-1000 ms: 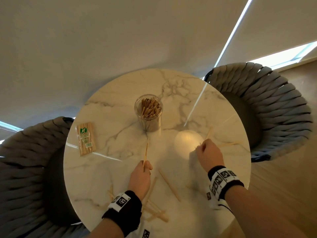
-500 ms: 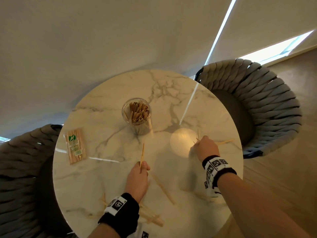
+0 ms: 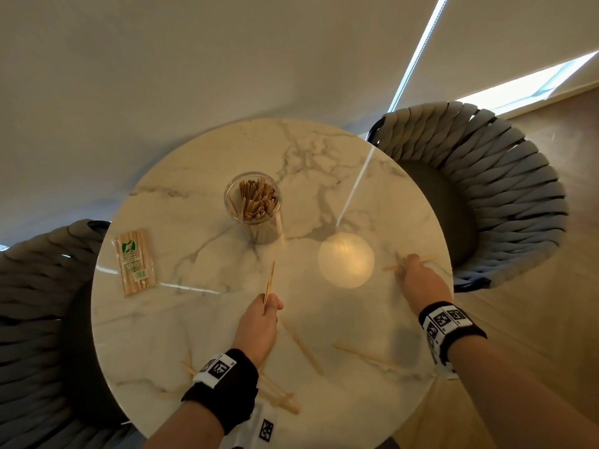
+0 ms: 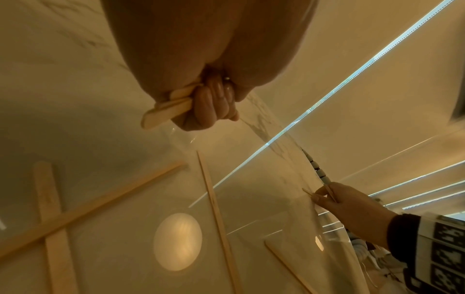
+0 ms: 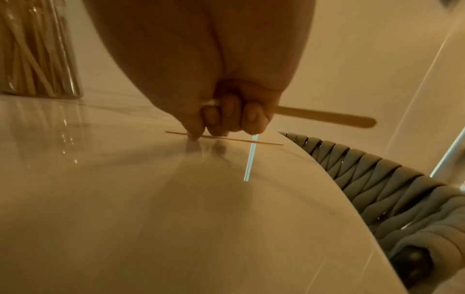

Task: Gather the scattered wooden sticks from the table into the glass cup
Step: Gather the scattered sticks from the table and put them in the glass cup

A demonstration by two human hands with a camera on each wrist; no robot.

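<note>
Your left hand (image 3: 259, 322) gripped a few wooden sticks (image 3: 269, 281), their tips pointing toward the glass cup (image 3: 253, 205), which stood upright on the table (image 3: 324, 163) packed with sticks. Your right hand (image 3: 418, 280), right of the cup near the table's edge, held a flat stick (image 5: 324, 117) in curled fingers while its fingertip (image 5: 193, 137) pressed on a thin stick (image 5: 239, 140) lying there.

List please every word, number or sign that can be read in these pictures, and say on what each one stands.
"100": on the packet of sticks at the table's left side.
Green logo on the same packet: no letters readable.
Small print under the number: too blurred to read.
Black-and-white square code markers on both wristbands: patterns, no text.
</note>
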